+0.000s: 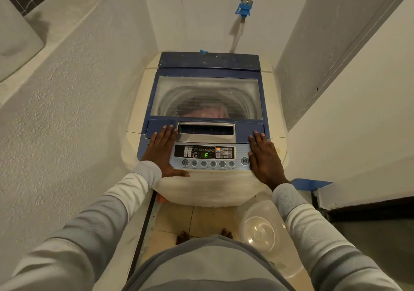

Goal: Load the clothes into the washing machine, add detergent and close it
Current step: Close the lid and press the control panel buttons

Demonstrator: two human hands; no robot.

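Resting flat with fingers spread, the left hand (161, 150) and right hand (264, 156) flank the closed washing machine's (272, 111) control panel (209, 157).

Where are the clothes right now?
In the head view, the clothes are in the middle, inside the washer, showing through its closed lid, just beyond the control panel.

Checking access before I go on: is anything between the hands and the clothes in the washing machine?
Yes. The blue-framed clear-windowed lid lies shut over the drum, covering the pinkish clothes. The left hand and right hand rest flat at its front edge, either side of the grey control panel.
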